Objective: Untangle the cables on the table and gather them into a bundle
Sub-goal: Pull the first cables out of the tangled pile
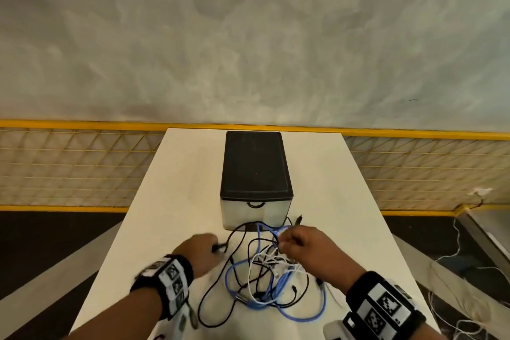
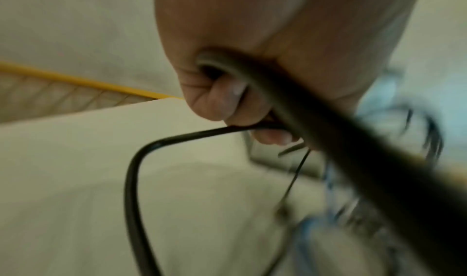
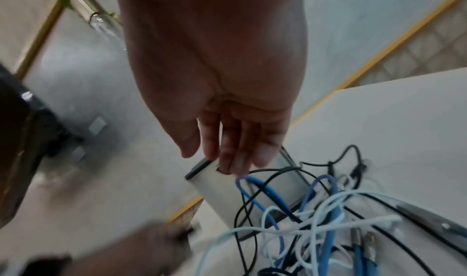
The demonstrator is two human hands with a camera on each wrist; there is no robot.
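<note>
A tangle of black, blue [image 1: 278, 283] and white cables [image 1: 256, 260] lies on the white table [image 1: 171, 215] in front of me. My left hand [image 1: 205, 247] is at the tangle's left edge; in the left wrist view its curled fingers [image 2: 227, 100] grip a black cable [image 2: 131, 180], which runs off into the pile [image 1: 231, 234]. My right hand [image 1: 289, 240] hovers over the pile's far side. Its fingers [image 3: 235, 160] hang nearly straight, with the tips just above a blue cable loop [image 3: 255, 196] and nothing plainly held. White cables [image 3: 328, 200] cross beneath.
A box with a black lid [image 1: 255, 168] stands just behind the cables, its pale front [image 3: 217, 188] close to my right fingertips. Yellow mesh fencing [image 1: 69, 165] runs behind the table. Loose white wires [image 1: 452, 254] lie on the floor to the right.
</note>
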